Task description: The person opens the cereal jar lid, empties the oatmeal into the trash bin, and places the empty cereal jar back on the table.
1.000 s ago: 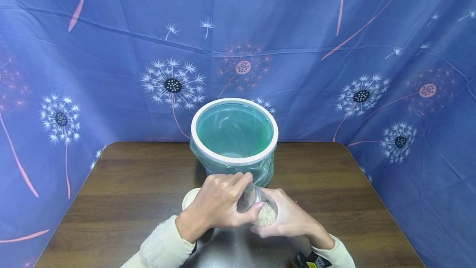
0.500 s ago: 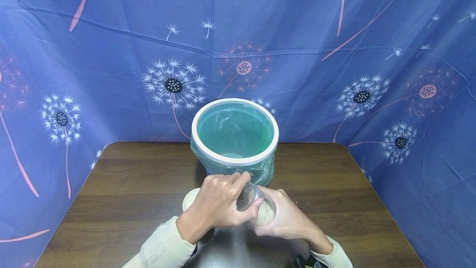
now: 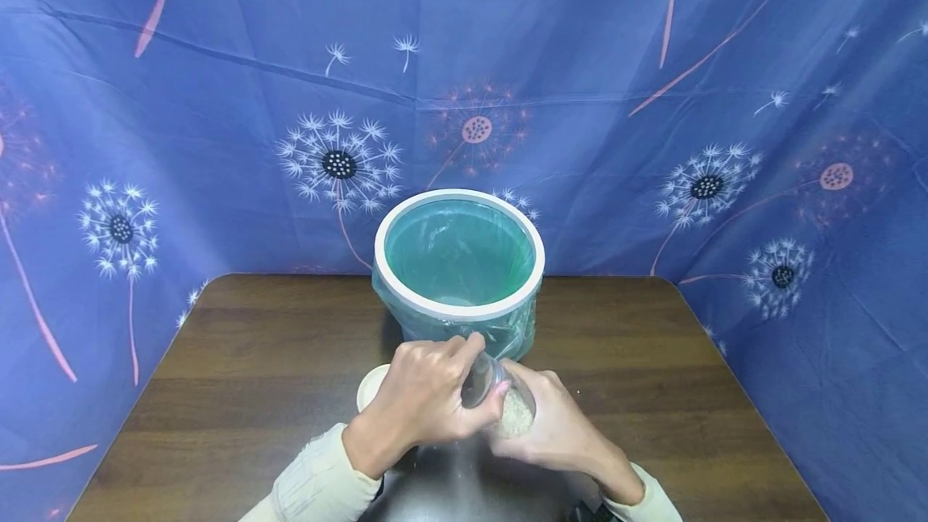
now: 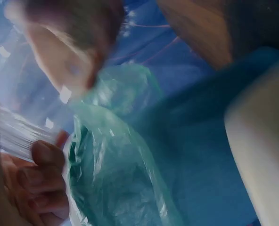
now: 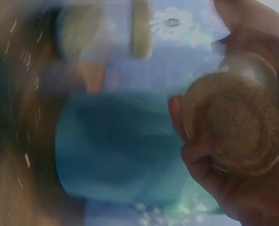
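Note:
A clear jar of pale, rice-like grains lies tilted in my right hand, whose fingers wrap around it. My left hand grips the clear ringed piece at the jar's upper left end, thumb reaching across toward the grains. I cannot tell whether this piece is a lid or a second jar. In the right wrist view the round end of the jar faces the camera, with fingers curled around its edge. Both hands meet just in front of a bin with a white rim.
A green plastic bag lines the bin and hangs over its outside. Beside my left wrist stands another grain-filled jar with a cream lid, mostly hidden in the head view. Loose grains lie on the wooden table. A blue patterned cloth hangs behind.
My right hand and the jar of grains shift slightly left, and the right wrist sinks a little lower in the head view. My left hand stays nearly in place.

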Available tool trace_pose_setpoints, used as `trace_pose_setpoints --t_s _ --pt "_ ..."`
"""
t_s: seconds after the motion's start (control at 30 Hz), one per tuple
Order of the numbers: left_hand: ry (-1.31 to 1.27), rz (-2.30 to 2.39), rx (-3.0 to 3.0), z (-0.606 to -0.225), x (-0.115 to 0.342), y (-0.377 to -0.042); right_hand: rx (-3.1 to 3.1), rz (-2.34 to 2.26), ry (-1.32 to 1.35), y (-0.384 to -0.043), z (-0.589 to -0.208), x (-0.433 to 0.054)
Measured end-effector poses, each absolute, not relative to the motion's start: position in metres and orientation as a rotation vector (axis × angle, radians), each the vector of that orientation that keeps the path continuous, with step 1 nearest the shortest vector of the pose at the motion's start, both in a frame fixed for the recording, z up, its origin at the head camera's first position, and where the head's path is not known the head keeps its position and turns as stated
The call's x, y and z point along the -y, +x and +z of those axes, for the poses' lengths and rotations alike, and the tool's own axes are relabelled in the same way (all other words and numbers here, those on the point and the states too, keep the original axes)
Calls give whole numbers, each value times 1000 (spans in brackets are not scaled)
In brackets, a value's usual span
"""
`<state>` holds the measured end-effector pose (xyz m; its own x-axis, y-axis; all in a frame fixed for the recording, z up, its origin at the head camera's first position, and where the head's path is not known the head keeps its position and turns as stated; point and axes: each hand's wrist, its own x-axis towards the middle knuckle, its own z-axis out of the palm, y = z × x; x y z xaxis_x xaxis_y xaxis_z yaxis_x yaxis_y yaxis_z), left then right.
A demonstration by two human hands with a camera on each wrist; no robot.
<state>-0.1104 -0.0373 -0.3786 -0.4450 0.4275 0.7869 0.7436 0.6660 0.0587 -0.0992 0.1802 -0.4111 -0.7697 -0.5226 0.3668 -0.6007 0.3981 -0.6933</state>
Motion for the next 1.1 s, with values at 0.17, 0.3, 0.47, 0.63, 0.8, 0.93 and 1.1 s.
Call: trace_pose_setpoints --t_s 0.17,0.3,0.47,0.63,0.8,0.93,1.1 --pt "-830 -524 2169 -379 35 -108 2561 1259 921 -97 -412 -179" --pt "-819 -524 2178 -380 35 -107 2570 1275 903 -96 -413 -178" --pt "-803 -521 2181 -381 35 -107 2565 1259 879 -95 -414 -178" --pt "-759 -527 2196 -381 35 -107 2564 1092 799 -94 -414 -176" --pt "-655 -542 2252 -380 31 -106 2555 880 690 -95 -415 -175" --pt "-632 -550 2268 -380 29 -106 2556 901 681 -95 -417 -175" --pt "-583 -558 2301 -380 26 -104 2506 854 677 -95 -420 -174"
